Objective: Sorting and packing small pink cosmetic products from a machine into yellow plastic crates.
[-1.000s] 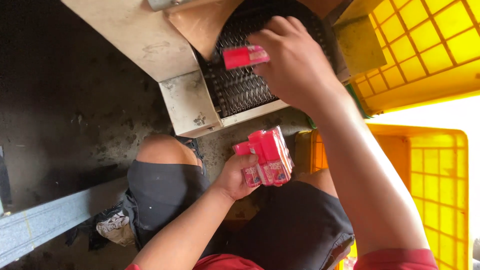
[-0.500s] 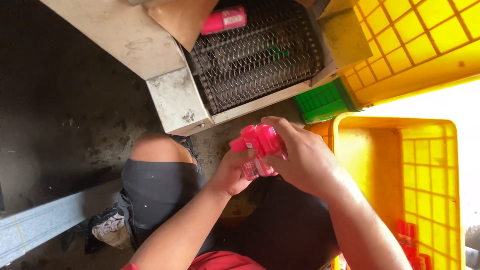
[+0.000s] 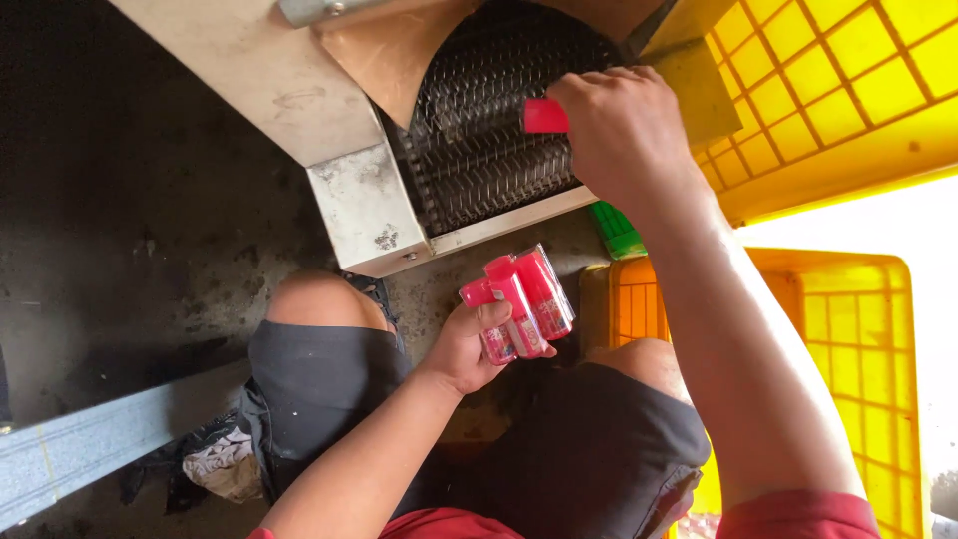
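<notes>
A small red tube (image 3: 544, 116) is clamped in the right hand (image 3: 624, 125), held against the wire-mesh belt (image 3: 479, 130) of a metal machine (image 3: 364, 205). A bundle of red tubes (image 3: 519, 304) is gripped in the left hand (image 3: 469, 344) above the knees. Yellow crates (image 3: 858, 329) are seen to the right, just beside a green one (image 3: 616, 230).

**Red sleeves, dark shorts, bare hands**

The person wears a red top with short sleeves: one red sleeve edge (image 3: 798, 514) shows up the arm from the right hand (image 3: 624, 125), and a strip of the same red cloth lies at the near end of the forearm behind the left hand (image 3: 469, 349). Both forearms and hands are bare, with no gloves, watch or rings visible. Below the left hand, dark grey shorts (image 3: 319, 384) of plain cloth cover both thighs, and the knees are bare.
</notes>
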